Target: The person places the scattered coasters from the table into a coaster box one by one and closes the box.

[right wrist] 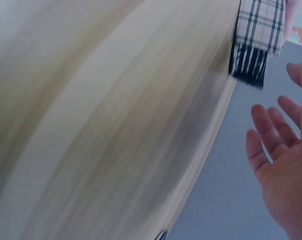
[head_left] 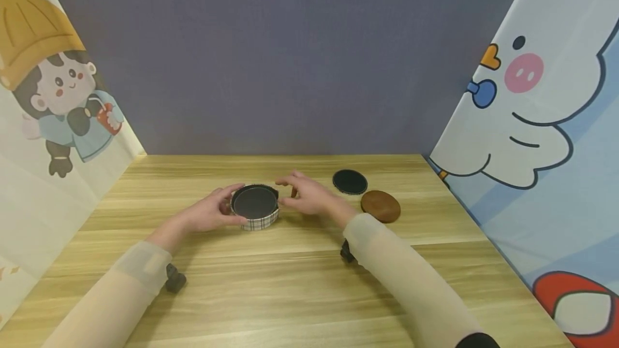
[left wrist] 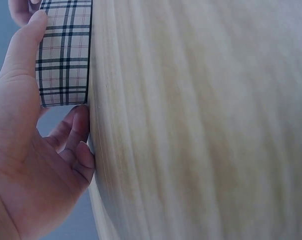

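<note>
A round, shallow coaster holder [head_left: 255,224] with a plaid side stands on the table, a black disc lying inside its rim. In the right wrist view, dark edges [right wrist: 249,64] with pale lines between them show at a gap in the plaid wall, like stacked coasters. My left hand [head_left: 213,211] holds the holder from its left, thumb along the near plaid side and fingers round the far side. My right hand [head_left: 309,195] hovers just right of the holder, its fingers loosely bent and nothing in it; the right wrist view shows it apart from the wall.
To the right of my right hand a black round coaster [head_left: 350,181] lies flat. Close in front of it is a brown round coaster [head_left: 381,206]. The wood-grain table [head_left: 271,294] ends at a grey back panel [head_left: 290,58], with cartoon-printed panels at both sides.
</note>
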A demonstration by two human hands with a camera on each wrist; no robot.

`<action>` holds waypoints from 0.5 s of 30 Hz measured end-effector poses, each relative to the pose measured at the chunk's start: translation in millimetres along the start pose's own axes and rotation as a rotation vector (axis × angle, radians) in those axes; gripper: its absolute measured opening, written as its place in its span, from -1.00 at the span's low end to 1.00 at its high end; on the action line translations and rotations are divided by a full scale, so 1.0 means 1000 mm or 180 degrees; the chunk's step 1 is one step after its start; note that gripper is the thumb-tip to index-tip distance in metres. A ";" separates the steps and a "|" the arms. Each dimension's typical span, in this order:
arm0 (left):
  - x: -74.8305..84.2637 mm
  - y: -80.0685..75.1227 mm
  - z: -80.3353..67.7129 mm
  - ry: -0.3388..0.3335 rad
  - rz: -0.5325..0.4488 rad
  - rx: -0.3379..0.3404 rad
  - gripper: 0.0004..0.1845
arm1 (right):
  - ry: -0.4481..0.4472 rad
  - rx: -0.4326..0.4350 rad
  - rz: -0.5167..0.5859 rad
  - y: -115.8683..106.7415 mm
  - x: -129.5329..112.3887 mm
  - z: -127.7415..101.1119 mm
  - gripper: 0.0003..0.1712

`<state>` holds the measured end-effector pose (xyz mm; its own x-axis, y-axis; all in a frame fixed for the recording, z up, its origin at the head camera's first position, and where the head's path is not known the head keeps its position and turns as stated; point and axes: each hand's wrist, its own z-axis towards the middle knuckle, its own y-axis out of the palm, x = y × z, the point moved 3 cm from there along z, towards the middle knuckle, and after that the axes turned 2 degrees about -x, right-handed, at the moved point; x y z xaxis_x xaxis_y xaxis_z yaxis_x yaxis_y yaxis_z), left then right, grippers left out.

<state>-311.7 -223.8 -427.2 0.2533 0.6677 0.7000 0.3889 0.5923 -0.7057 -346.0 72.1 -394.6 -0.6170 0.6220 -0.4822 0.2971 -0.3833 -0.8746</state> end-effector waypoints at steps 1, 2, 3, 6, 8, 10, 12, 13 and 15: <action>0.000 0.000 0.000 0.0007 -0.0001 0.0010 0.17 | -0.0007 0.0009 0.0000 -0.002 0.003 -0.004 -0.35; 0.000 0.000 0.000 0.0014 -0.0001 0.0016 0.17 | 0.0000 0.0009 -0.0004 -0.004 0.007 -0.007 -0.37; 0.000 0.000 0.000 0.0019 -0.0004 0.0022 0.17 | 0.0018 0.0002 -0.0014 -0.007 0.010 -0.011 -0.39; -0.001 0.001 0.001 0.0025 -0.0005 0.0018 0.17 | 0.0097 -0.0041 -0.0071 -0.012 0.023 -0.022 -0.40; -0.001 0.001 0.001 0.0027 0.0003 0.0014 0.17 | 0.0175 -0.0062 -0.0084 -0.016 0.032 -0.029 -0.40; -0.001 0.001 0.001 0.0026 0.0011 0.0010 0.17 | 0.0227 -0.0060 -0.0098 -0.020 0.042 -0.035 -0.41; 0.000 0.001 0.001 0.0023 0.0011 0.0009 0.17 | 0.0296 -0.0048 -0.0071 -0.024 0.051 -0.042 -0.41; 0.000 0.001 0.001 0.0021 0.0013 0.0008 0.17 | 0.0331 -0.0044 -0.0065 -0.027 0.055 -0.046 -0.41; 0.001 0.001 0.001 0.0017 0.0007 0.0008 0.17 | 0.0387 -0.0031 -0.0052 -0.031 0.065 -0.052 -0.41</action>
<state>-311.8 -222.7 -427.2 0.2589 0.6667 0.6989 0.3860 0.5919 -0.7076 -356.9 159.8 -401.4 -0.5289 0.7066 -0.4701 0.2951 -0.3662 -0.8825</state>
